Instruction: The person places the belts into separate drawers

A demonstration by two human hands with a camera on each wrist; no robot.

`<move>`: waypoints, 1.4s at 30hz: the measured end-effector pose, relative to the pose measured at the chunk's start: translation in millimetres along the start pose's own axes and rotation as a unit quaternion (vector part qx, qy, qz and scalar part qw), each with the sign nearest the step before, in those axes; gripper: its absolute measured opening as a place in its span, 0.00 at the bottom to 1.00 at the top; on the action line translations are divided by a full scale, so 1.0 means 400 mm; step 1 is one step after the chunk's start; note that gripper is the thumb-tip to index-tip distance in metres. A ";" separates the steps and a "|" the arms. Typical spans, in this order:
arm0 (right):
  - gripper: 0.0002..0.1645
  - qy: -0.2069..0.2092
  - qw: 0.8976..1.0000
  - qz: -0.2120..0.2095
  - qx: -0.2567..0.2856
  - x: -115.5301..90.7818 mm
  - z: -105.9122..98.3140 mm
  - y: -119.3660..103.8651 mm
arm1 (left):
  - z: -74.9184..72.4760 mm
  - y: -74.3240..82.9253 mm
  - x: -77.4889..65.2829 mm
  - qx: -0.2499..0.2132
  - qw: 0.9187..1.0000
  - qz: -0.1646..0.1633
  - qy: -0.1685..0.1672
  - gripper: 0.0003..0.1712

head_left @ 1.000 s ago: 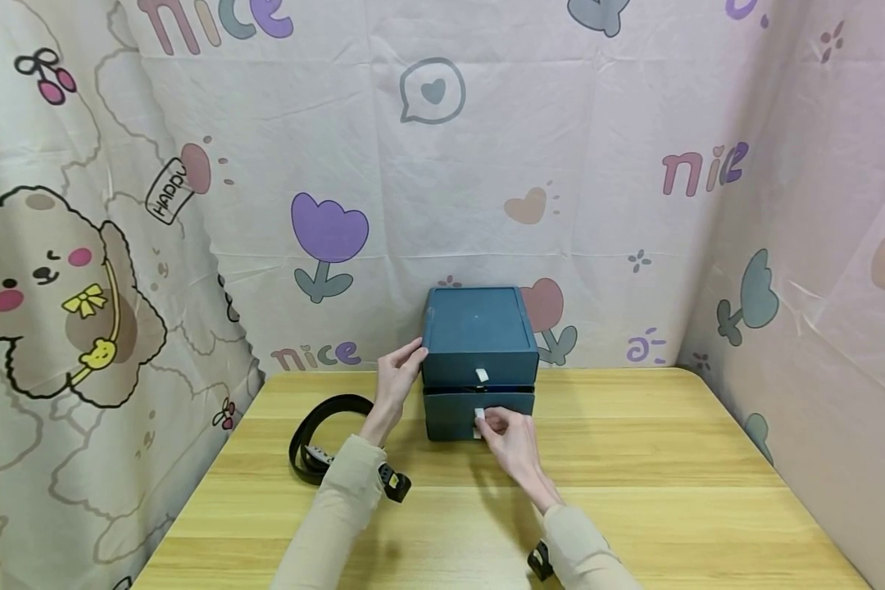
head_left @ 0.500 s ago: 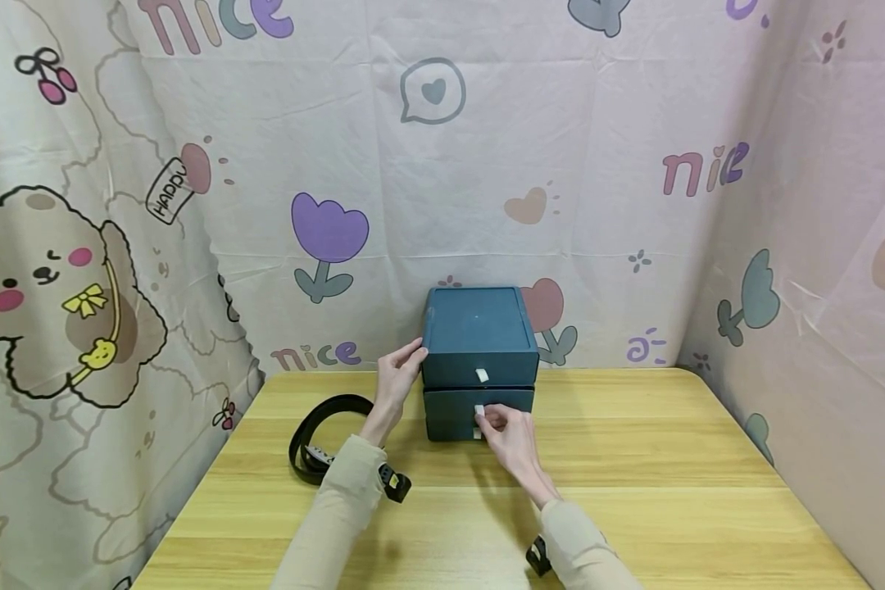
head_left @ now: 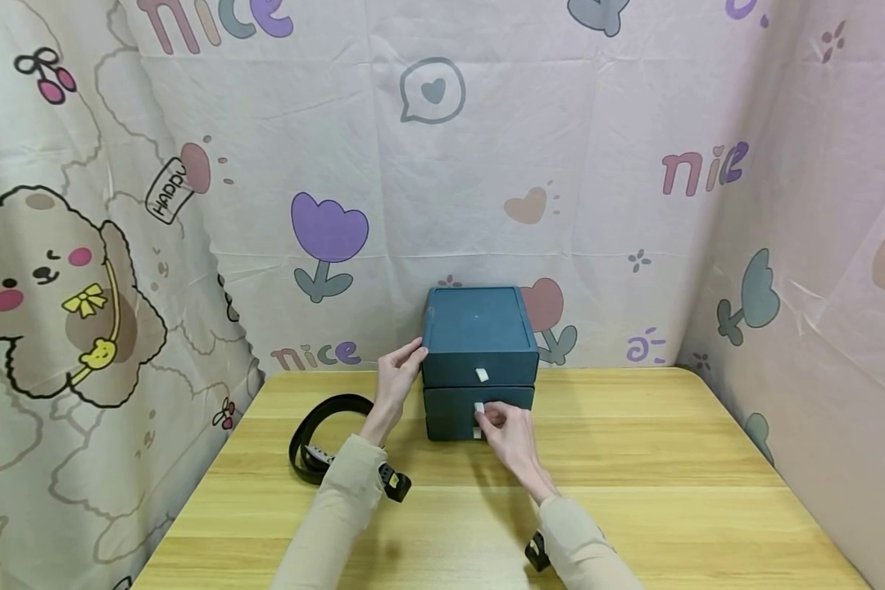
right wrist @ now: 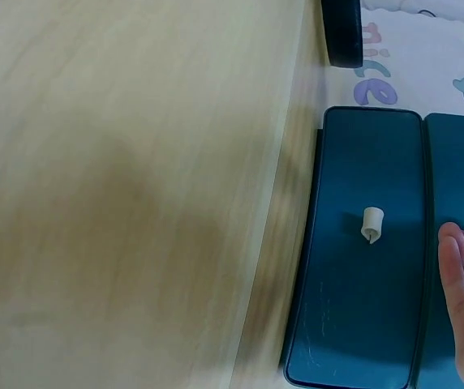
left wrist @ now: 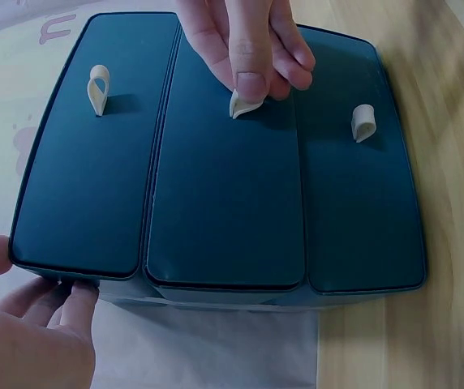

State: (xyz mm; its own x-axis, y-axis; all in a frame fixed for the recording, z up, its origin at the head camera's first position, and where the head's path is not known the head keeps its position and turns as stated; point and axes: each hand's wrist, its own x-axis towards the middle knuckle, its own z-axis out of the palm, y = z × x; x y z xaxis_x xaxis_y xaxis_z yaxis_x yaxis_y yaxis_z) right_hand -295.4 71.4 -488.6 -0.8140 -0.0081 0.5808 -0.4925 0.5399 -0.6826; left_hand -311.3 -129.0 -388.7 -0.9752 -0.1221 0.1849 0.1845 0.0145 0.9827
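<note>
A dark teal box with three stacked drawers (head_left: pixel 479 321) stands at the back of the table, a pale loop tab on each drawer front. My right hand (head_left: pixel 512 438) pinches the tab (left wrist: pixel 244 104) of the middle drawer (left wrist: pixel 225 203) between thumb and fingertips. That drawer's front sits close under the top drawer (left wrist: pixel 90 170). My left hand (head_left: pixel 398 377) rests at the box's upper left front edge, its thumb and fingertips touching it. In the left wrist view, the bottom drawer (left wrist: pixel 360 203) appears pushed in. The drawers' insides are hidden.
A coiled black belt (head_left: pixel 306 434) with a metal buckle lies left of the box, partly behind my left forearm. A printed curtain (head_left: pixel 428 188) hangs right behind the wooden table (head_left: pixel 634 475) and along both sides.
The middle drawer has slid back into the box, and the dark gap under the top drawer has narrowed to a thin line. My right hand moved slightly with it; the left stayed put.
</note>
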 end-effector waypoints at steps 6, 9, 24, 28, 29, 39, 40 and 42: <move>0.03 -0.003 1.000 0.005 -0.007 0.005 0.003 0.004 | -0.001 0.000 0.002 -0.001 1.000 0.000 0.000 0.25; 0.04 -0.003 1.000 0.005 -0.008 0.007 0.005 0.005 | -0.001 0.001 0.001 -0.002 1.000 0.000 -0.001 0.25; 0.04 0.002 1.000 0.005 -0.001 0.012 0.007 0.002 | 0.001 0.002 0.001 0.006 1.000 -0.004 0.005 0.25; 0.05 0.001 1.000 0.005 0.003 0.013 0.006 0.001 | 0.001 0.001 0.002 0.005 1.000 -0.006 0.004 0.25; 0.05 0.001 1.000 0.005 0.003 0.013 0.006 0.000 | 0.001 0.000 0.003 0.006 1.000 -0.006 0.004 0.25; 0.03 0.002 1.000 0.006 -0.001 0.013 0.007 0.000 | 0.001 -0.002 0.001 0.006 1.000 0.002 0.001 0.25; 0.03 0.003 1.000 0.005 -0.001 0.013 0.007 0.000 | 0.001 -0.004 0.002 0.007 1.000 0.003 0.000 0.25; 0.03 0.003 1.000 0.005 -0.001 0.013 0.007 0.000 | 0.000 -0.007 0.004 0.007 1.000 0.005 0.001 0.25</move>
State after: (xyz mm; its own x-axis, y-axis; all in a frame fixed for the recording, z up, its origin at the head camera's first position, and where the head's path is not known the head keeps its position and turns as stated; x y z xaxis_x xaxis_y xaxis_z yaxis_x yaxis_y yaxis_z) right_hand -300.6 68.8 -486.7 -0.8168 0.0019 0.5769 -0.4840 0.5418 -0.6871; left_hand -313.5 -129.1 -390.9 -0.9732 -0.1230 0.1944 0.1922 0.0297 0.9809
